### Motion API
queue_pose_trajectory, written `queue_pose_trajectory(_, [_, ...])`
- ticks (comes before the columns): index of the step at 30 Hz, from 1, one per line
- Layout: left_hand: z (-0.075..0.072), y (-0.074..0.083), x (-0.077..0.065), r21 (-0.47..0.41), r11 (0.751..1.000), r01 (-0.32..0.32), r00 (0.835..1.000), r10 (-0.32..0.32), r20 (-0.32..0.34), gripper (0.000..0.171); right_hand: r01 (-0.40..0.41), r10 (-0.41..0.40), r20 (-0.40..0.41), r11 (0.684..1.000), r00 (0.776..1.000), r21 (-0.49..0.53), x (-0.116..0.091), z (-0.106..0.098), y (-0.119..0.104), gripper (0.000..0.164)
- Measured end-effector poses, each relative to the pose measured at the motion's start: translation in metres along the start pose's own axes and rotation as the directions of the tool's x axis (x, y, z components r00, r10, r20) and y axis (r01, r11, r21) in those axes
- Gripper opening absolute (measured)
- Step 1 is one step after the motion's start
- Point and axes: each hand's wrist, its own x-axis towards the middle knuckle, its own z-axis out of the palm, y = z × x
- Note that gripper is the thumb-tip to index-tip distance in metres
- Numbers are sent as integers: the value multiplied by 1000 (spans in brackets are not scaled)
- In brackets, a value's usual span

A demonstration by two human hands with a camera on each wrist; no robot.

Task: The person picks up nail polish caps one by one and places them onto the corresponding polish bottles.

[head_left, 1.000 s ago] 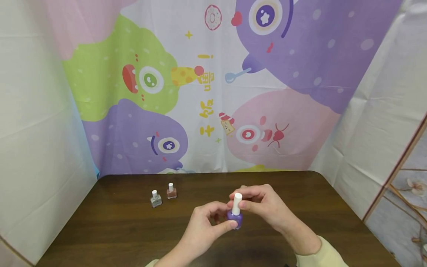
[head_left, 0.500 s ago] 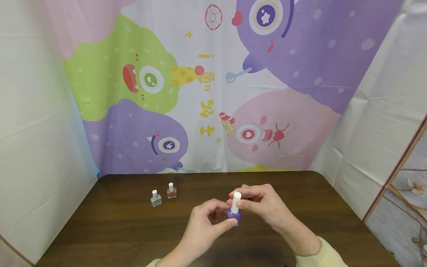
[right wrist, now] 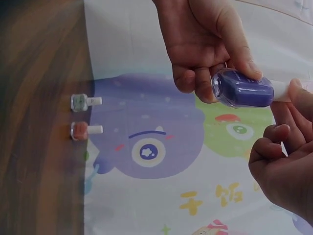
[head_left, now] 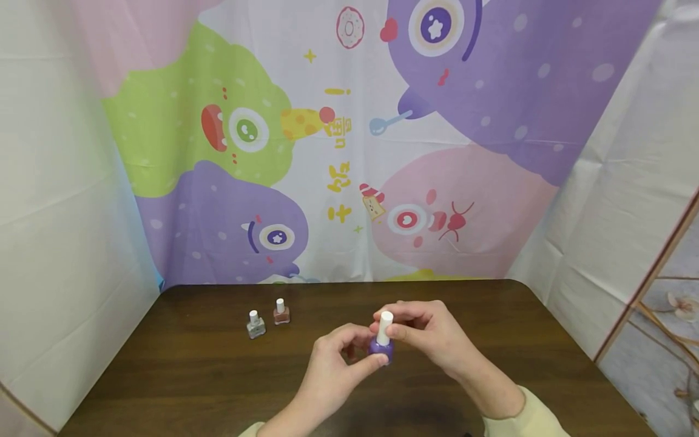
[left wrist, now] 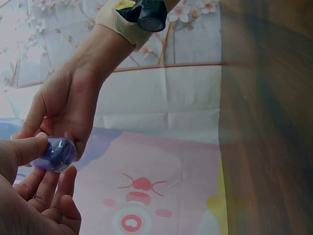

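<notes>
A purple nail polish bottle [head_left: 381,348] with a tall white cap [head_left: 384,328] is held up over the table between both hands. My left hand [head_left: 341,364] pinches the glass body between thumb and fingers; in the right wrist view its thumb lies along the purple bottle [right wrist: 244,89]. My right hand [head_left: 431,331] grips the white cap with thumb and fingertips. The cap sits on the bottle's neck, and the bottle leans slightly. From the left wrist view the rounded purple base [left wrist: 58,154] faces the camera, with the cap hidden behind the hands.
Toward the back left of the dark wooden table [head_left: 191,364] stand a grey-green nail polish bottle [head_left: 255,328] and a brownish-pink one [head_left: 281,314], both white-capped and upright. A cartoon-printed curtain [head_left: 338,255] hangs behind the table's back edge, with pale cloth at both sides.
The purple nail polish bottle has risen slightly and shifted a little to the left, with both hands keeping their grip. The two other bottles stay put.
</notes>
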Motion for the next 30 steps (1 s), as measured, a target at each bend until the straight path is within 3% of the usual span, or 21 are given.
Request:
queue_pose_trajectory(8, [0, -10, 7, 23, 997, -76, 997, 76, -16, 24, -47, 42, -44, 991, 998, -122, 1, -2, -2, 23])
queue_pose_trajectory(15, [-1, -13, 10, 23, 999, -26, 1000, 26, 0, 22, 20, -36, -55, 966, 998, -256, 4, -10, -1, 24])
queue_pose_trajectory(24, [1, -16, 16, 35, 999, -5, 1000, 5, 4, 23, -3, -36, -110, 940, 993, -340, 11, -12, -5, 18])
queue_pose_trajectory(30, [0, -21, 21, 60, 997, -45, 999, 44, 20, 30, -54, -7, -158, 924, 987, -379, 15, -15, -7, 16])
